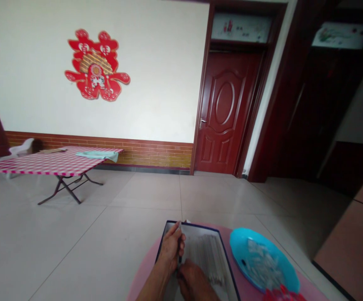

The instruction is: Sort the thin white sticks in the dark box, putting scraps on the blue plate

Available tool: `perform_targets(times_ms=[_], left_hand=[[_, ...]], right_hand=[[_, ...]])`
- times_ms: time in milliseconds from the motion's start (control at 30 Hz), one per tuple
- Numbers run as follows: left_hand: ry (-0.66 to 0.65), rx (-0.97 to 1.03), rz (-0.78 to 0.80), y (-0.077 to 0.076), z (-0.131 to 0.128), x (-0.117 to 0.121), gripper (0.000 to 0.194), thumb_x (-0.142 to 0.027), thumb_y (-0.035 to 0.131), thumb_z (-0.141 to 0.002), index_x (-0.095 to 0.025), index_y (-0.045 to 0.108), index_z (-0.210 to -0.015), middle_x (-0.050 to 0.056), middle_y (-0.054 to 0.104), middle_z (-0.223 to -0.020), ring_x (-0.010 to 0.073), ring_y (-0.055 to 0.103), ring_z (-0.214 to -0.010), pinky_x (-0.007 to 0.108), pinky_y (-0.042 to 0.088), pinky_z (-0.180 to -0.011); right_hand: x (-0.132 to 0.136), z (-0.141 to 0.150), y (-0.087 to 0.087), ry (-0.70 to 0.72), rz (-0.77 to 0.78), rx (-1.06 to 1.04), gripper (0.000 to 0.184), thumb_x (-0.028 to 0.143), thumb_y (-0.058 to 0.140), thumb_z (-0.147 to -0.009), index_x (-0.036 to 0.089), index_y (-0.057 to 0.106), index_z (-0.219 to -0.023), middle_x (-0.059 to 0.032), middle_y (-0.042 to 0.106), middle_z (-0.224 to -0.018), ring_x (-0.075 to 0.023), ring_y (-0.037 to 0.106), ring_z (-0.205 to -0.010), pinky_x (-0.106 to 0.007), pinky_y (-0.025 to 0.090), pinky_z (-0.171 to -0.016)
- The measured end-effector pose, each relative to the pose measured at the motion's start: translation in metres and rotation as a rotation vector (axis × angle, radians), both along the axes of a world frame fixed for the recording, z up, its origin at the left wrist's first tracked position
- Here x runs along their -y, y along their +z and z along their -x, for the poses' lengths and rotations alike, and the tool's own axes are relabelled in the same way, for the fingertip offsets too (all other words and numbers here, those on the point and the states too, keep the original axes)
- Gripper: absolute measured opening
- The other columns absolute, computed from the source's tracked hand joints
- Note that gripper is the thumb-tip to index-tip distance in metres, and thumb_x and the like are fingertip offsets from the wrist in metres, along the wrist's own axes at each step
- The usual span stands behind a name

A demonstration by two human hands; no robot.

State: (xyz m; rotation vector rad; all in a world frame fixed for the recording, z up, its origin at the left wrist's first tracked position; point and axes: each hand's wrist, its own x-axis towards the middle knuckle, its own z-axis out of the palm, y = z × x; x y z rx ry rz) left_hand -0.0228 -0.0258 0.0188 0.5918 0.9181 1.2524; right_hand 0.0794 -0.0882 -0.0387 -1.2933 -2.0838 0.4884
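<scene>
My left hand (171, 246) is closed around a thin stick-like item, above the left side of a shallow dark-rimmed box (200, 227). A pale tip of the item shows at the fingertips, and a dark part shows lower down. Just below and to the right, my right hand (194, 278) has its fingers curled in at the item's lower end. It is blurred, so what its fingers hold is hidden. Inside the box, to the right of my hands, lies a row of thin pale rods (211, 257).
A pink round table (146, 263) bears the box and a blue oval basin (239, 236) of small clear pieces. Something red (283, 294) lies at the basin's near edge. A folding table with a checked cloth (49, 163) stands far left, and a red door (228, 113) is behind.
</scene>
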Motion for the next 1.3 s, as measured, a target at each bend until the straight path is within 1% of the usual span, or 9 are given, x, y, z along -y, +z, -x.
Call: perform_targets(times_ms=[167,333,400,500,567,633,1033,1167,1300], left_hand=[[-0.017,0.007,-0.038,-0.003,-0.001,-0.002,0.062,-0.033,0.065,-0.07,-0.014,0.047,-0.126,-0.007,0.052,-0.054,0.0054,0.035,-0.036,0.016,0.019,-0.034],[-0.044,-0.004,-0.066,-0.003,0.0,-0.001,0.065,-0.037,0.068,-0.066,-0.013,0.05,-0.123,-0.007,0.052,-0.055,0.005,0.035,-0.037,0.017,0.018,-0.035],[-0.063,-0.013,-0.06,-0.002,0.0,0.0,0.065,-0.038,0.068,-0.066,-0.013,0.051,-0.123,-0.007,0.052,-0.055,0.0047,0.035,-0.037,0.017,0.018,-0.035],[-0.083,-0.027,-0.058,0.001,-0.001,0.002,0.065,-0.038,0.068,-0.065,-0.013,0.052,-0.122,-0.007,0.051,-0.055,0.0044,0.034,-0.037,0.017,0.017,-0.036],[-0.087,-0.029,-0.067,0.002,-0.001,0.003,0.064,-0.039,0.068,-0.065,-0.013,0.052,-0.122,-0.008,0.051,-0.055,0.0043,0.034,-0.036,0.018,0.017,-0.035],[-0.091,-0.028,-0.073,0.003,-0.001,0.004,0.063,-0.039,0.069,-0.065,-0.013,0.054,-0.121,-0.008,0.051,-0.055,0.0042,0.033,-0.036,0.018,0.017,-0.036],[-0.102,-0.054,-0.081,0.003,-0.001,0.005,0.065,-0.042,0.07,-0.064,-0.014,0.054,-0.121,-0.007,0.052,-0.056,0.0044,0.035,-0.037,0.017,0.019,-0.035],[-0.128,-0.072,-0.075,0.006,0.0,0.007,0.064,-0.041,0.068,-0.065,-0.014,0.054,-0.122,-0.007,0.051,-0.056,0.0045,0.035,-0.037,0.018,0.019,-0.035],[-0.283,-0.147,-0.089,0.007,-0.003,0.011,0.067,-0.037,0.065,-0.065,-0.011,0.053,-0.126,-0.007,0.052,-0.053,0.0051,0.035,-0.035,0.019,0.018,-0.034]], right_hand=[[-0.014,-0.015,0.014,-0.137,-0.124,-0.087,0.031,0.023,0.037,-0.085,0.019,0.067,-0.082,-0.0086,0.064,-0.081,-0.02,0.061,-0.075,-0.031,0.049,-0.07],[-0.024,-0.027,0.03,-0.326,-0.172,-0.316,0.028,0.033,0.043,-0.081,0.022,0.068,-0.081,-0.0086,0.065,-0.081,-0.0226,0.062,-0.079,-0.035,0.049,-0.074],[-0.025,-0.029,0.036,-0.408,-0.115,-0.467,0.028,0.039,0.048,-0.077,0.021,0.069,-0.082,-0.0086,0.067,-0.083,-0.024,0.062,-0.082,-0.036,0.049,-0.076],[-0.022,-0.03,0.043,-0.509,0.134,-0.679,0.035,0.046,0.051,-0.072,0.02,0.069,-0.088,-0.0048,0.067,-0.073,-0.0224,0.062,-0.069,-0.032,0.049,-0.062],[-0.02,-0.029,0.047,-0.523,0.285,-0.783,0.04,0.047,0.051,-0.07,0.019,0.067,-0.094,-0.0028,0.066,-0.069,-0.021,0.062,-0.065,-0.03,0.048,-0.057],[-0.017,-0.028,0.051,-0.52,0.339,-0.848,0.043,0.047,0.052,-0.068,0.017,0.067,-0.095,-0.0029,0.066,-0.072,-0.0211,0.063,-0.068,-0.029,0.049,-0.059],[-0.017,-0.026,0.055,-0.539,0.316,-0.832,0.038,0.046,0.052,-0.064,0.019,0.068,-0.086,0.0014,0.061,-0.058,-0.017,0.055,-0.05,-0.028,0.042,-0.047],[-0.017,-0.028,0.054,-0.536,0.303,-0.839,0.037,0.046,0.053,-0.066,0.02,0.068,-0.087,0.0001,0.064,-0.063,-0.0196,0.06,-0.059,-0.029,0.045,-0.051],[-0.018,-0.034,0.051,-0.552,0.246,-0.924,0.038,0.044,0.054,-0.068,0.02,0.066,-0.095,-0.0014,0.068,-0.077,-0.0208,0.063,-0.073,-0.03,0.049,-0.062]])
